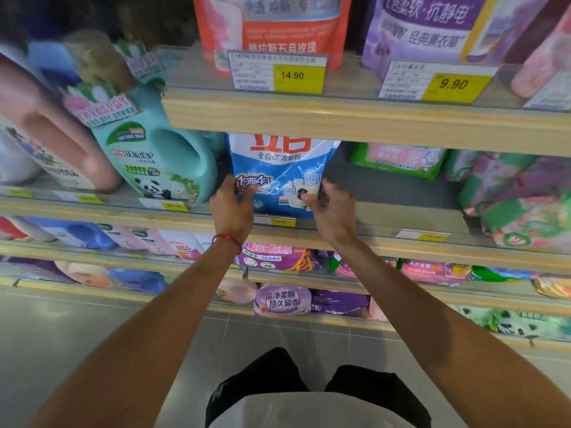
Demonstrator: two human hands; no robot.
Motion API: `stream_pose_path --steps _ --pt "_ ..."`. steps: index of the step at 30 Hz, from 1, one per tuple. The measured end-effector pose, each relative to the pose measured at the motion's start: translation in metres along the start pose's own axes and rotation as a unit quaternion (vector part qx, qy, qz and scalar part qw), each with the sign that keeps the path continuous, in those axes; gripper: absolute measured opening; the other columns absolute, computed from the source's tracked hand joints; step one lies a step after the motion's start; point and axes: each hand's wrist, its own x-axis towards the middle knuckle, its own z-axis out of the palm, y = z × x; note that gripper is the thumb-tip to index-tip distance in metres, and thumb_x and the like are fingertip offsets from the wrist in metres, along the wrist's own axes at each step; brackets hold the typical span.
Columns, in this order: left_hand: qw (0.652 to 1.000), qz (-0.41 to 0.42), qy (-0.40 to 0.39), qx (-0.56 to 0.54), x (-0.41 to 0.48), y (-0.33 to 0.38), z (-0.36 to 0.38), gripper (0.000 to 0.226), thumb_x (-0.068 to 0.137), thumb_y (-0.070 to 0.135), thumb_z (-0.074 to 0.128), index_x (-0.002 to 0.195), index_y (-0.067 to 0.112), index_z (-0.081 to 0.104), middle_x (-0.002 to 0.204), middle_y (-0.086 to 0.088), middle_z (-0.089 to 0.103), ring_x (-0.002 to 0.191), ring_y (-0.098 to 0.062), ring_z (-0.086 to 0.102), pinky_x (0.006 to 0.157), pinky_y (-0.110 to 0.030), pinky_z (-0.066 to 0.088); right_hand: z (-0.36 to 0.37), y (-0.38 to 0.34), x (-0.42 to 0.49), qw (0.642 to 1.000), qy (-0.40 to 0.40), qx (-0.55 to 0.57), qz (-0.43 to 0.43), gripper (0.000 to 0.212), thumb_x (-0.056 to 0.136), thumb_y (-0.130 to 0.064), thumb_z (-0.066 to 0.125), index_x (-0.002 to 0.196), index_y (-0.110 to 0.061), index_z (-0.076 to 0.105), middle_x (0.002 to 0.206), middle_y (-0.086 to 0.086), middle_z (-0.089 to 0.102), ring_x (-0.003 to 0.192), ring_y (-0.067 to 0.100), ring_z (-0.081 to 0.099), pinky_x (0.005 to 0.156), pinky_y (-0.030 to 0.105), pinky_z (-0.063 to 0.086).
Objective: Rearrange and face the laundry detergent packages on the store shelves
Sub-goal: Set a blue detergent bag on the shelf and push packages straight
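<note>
A blue and white detergent powder bag (282,163) with red characters stands upright at the front of the middle shelf (370,239), its face towards me. My left hand (231,205) pinches its lower left corner. My right hand (332,208) grips its lower right corner, thumb on the front. A red string circles my left wrist. The bag's top is hidden behind the shelf board above.
A teal panda jug (157,156) and a pink jug (52,131) stand left of the bag. Green and floral packs (506,193) lie to the right, with a bare shelf gap between. Red (272,23) and purple (426,26) pouches stand above; more pouches fill the lower shelves.
</note>
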Motion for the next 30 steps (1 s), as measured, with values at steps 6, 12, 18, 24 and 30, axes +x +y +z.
stream_pose_path --steps 6,12,18,24,30 --pt "1.000 0.001 -0.021 0.008 -0.004 0.005 -0.004 0.021 0.098 0.019 0.066 0.101 0.000 0.058 0.087 -0.008 0.065 0.073 -0.024 0.056 0.052 -0.011 0.035 -0.007 -0.002 -0.001 0.999 -0.039 -0.012 0.028 0.041 0.095 -0.021 0.071 0.134 -0.011 0.060 0.125 0.002 0.072 0.111 0.015 0.070 0.091 0.042 0.062" --pt "0.999 0.011 -0.035 -0.024 -0.012 -0.002 -0.008 0.031 0.089 0.019 0.069 0.116 0.011 0.055 0.114 -0.009 0.069 0.103 -0.024 0.068 0.086 -0.044 0.059 -0.008 -0.003 -0.016 0.997 0.003 -0.076 0.011 0.043 0.097 -0.019 0.069 0.137 -0.011 0.057 0.131 0.003 0.070 0.117 0.017 0.068 0.092 0.028 0.058" --pt "0.996 0.066 -0.042 0.033 -0.029 0.012 -0.022 0.046 0.088 0.008 0.071 0.128 0.001 0.049 0.124 -0.016 0.055 0.112 -0.028 0.056 0.093 -0.032 0.050 -0.012 -0.024 -0.041 0.984 0.032 -0.176 0.001 0.043 0.099 -0.029 0.061 0.141 -0.020 0.053 0.136 0.002 0.063 0.124 0.020 0.059 0.097 0.040 0.055" --pt "0.986 0.110 -0.085 0.088 -0.042 0.034 -0.040 0.043 0.093 0.016 0.066 0.132 0.004 0.049 0.126 -0.015 0.052 0.109 -0.027 0.055 0.086 -0.027 0.045 -0.024 -0.066 -0.071 0.959 0.040 -0.280 -0.034 0.041 0.095 -0.032 0.062 0.133 -0.019 0.062 0.121 0.004 0.068 0.114 0.024 0.061 0.085 0.040 0.054" --pt "0.930 0.223 -0.131 0.261 -0.062 0.054 -0.060 0.037 0.095 0.035 0.058 0.126 0.016 0.054 0.120 -0.006 0.059 0.111 -0.029 0.059 0.085 -0.045 0.055 -0.047 -0.079 -0.099 0.935 0.053 -0.346 -0.058 0.042 0.089 -0.039 0.060 0.125 -0.018 0.066 0.115 0.002 0.070 0.109 0.025 0.062 0.086 0.039 0.051"
